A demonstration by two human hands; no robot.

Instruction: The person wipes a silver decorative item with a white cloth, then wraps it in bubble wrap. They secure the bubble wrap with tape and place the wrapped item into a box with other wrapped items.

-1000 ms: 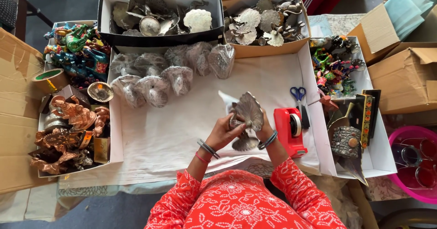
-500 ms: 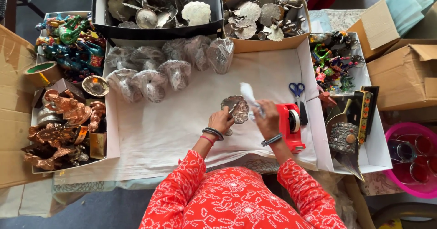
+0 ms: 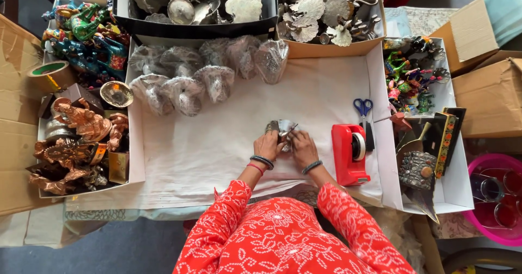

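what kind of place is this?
Likely a small handicraft packing station: both hands wrap a metal piece beside a red tape dispenser, with wrapped bundles and boxes of metal ornaments around.

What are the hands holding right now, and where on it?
Both hands, left hand and right hand, grip a small silvery metal piece by its lower edge.

Handicraft packing workshop — boxed metal figurines (image 3: 76, 138), tape dispenser (image 3: 350, 154), cartons (image 3: 489, 94).

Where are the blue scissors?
In the head view, the blue-handled scissors lie on the white sheet, right of the person's right hand, just above the red tape dispenser.
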